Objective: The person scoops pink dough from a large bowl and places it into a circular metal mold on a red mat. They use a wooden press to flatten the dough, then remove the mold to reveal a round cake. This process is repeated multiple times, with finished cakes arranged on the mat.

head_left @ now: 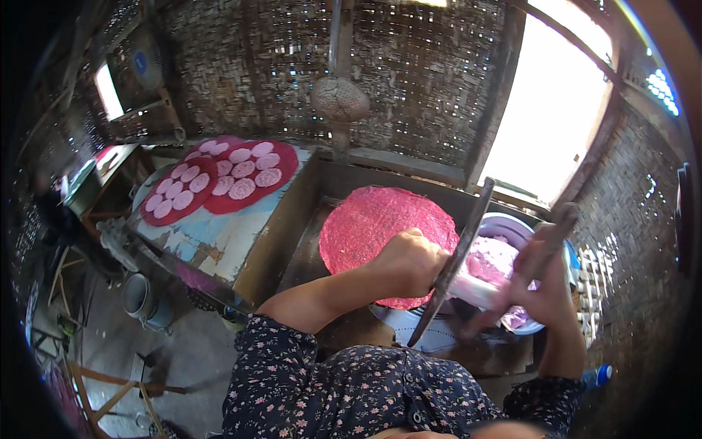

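My left hand (406, 262) is closed in a fist around the middle of a long flat grey metal bar (472, 225) that slants from upper right to lower left. My right hand (545, 287) grips one end of a white tube (477, 290) that lies between the two hands. A blurred brown stick (561, 223) runs along its fingers. Behind my left hand lies a round pink woven disc (365, 223). A lilac basin (512, 225) with pale pink dough (491, 260) stands under the tube.
On the left, a worn blue-white table (219, 233) carries red round trays (278, 183) with several pale pink discs. A white round base (431, 335) sits below the hands. Woven bamboo walls surround, with a bright opening (548, 110) on the right and a bottle (598, 376) at lower right.
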A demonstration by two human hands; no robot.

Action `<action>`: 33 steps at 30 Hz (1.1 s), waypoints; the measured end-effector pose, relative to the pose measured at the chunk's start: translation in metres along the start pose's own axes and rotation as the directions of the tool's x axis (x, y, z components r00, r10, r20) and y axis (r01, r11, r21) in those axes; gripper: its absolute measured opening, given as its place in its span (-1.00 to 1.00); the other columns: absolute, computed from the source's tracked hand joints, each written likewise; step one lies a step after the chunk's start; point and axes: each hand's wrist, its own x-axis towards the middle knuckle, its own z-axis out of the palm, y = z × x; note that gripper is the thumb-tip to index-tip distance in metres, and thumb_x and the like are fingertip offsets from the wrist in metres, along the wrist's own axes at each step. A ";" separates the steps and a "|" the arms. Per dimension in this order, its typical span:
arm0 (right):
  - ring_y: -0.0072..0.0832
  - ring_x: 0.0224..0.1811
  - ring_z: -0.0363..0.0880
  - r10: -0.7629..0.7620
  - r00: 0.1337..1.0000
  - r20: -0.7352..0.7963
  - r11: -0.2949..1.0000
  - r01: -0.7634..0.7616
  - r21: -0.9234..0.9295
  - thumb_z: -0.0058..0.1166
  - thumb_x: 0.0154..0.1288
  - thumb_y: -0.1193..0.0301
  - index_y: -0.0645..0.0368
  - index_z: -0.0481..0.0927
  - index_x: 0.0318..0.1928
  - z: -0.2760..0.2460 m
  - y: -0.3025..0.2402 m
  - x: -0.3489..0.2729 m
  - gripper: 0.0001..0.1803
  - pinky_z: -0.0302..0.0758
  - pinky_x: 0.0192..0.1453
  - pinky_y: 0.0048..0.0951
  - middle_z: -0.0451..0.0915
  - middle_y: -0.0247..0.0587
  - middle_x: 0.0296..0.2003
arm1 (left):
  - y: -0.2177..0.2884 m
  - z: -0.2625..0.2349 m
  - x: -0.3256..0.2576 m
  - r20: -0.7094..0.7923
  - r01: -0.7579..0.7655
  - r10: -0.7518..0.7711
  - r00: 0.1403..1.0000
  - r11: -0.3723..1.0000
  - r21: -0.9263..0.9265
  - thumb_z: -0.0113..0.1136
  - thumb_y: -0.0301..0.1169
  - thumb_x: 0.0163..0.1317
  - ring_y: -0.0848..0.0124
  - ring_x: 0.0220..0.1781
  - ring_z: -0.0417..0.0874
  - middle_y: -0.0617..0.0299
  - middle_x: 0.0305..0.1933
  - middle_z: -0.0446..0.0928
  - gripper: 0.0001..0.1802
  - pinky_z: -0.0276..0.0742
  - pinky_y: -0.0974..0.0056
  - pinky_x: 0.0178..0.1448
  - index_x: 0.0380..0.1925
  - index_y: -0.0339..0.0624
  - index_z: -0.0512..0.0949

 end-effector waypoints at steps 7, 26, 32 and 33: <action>-0.51 -0.33 0.37 0.282 0.393 -0.875 0.907 0.188 0.376 0.01 0.15 0.52 0.27 0.22 0.10 -0.077 0.082 -0.059 -0.52 0.36 -0.18 -0.45 0.34 -0.28 -0.49 | -0.010 0.054 0.032 -0.171 -0.016 -0.152 0.974 0.699 -0.714 0.41 -0.20 -0.17 0.35 -0.41 0.60 0.22 -0.45 0.57 -0.62 0.51 0.29 -0.15 -0.37 -0.16 0.58; -0.11 -0.25 0.61 0.761 0.322 0.563 0.637 -0.539 -0.551 0.10 0.11 0.01 0.25 0.65 -0.32 0.055 0.267 -0.148 -0.51 0.51 -0.17 -0.19 0.62 0.05 -0.35 | 0.016 0.038 0.031 -0.461 -0.213 -0.389 0.798 0.534 -0.818 0.42 -0.15 -0.09 0.27 0.02 0.27 0.40 -0.35 0.25 -0.44 0.37 -0.17 0.25 -0.18 -0.18 0.39; -0.14 -0.26 0.62 0.702 0.248 0.668 0.711 -0.292 -0.639 0.04 -0.08 0.48 0.25 0.66 -0.43 0.042 0.323 -0.173 -0.81 0.55 -0.18 -0.24 0.62 0.04 -0.39 | 0.026 0.037 0.013 -0.363 0.015 -0.439 0.822 0.653 -0.757 0.41 -0.09 -0.10 0.28 -0.02 0.25 0.42 -0.42 0.25 -0.41 0.46 -0.15 0.17 -0.17 -0.21 0.40; -0.13 -0.29 0.62 0.651 0.280 0.706 0.759 -0.233 -0.607 0.05 -0.10 0.51 0.26 0.66 -0.43 0.033 0.329 -0.176 -0.82 0.54 -0.21 -0.23 0.62 0.06 -0.41 | 0.024 0.037 0.009 -0.363 0.005 -0.445 0.819 0.637 -0.771 0.41 -0.10 -0.10 0.26 -0.02 0.26 0.38 -0.41 0.25 -0.49 0.47 -0.15 0.16 -0.31 -0.19 0.41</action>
